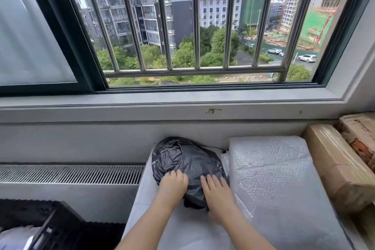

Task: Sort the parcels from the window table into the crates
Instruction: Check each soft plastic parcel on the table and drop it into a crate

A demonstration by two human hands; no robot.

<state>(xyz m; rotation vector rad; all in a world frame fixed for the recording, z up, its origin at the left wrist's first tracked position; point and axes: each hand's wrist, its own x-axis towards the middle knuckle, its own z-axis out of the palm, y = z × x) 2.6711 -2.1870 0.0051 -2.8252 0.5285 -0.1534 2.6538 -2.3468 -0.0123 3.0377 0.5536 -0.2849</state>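
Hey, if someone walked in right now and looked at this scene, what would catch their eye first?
Probably the two hands on the crumpled black parcel in the middle of the table: the left hand and right hand rest on its near side. Next, the big bubble wrap parcel lying just right of it, with a cardboard box beyond. Behind it all, the barred window shows tall buildings and trees.

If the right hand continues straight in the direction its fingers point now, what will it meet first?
The right hand already lies on the black parcel, fingers pointing toward the window. Going on, it would likely slide over the parcel, then meet the grey wall below the sill.
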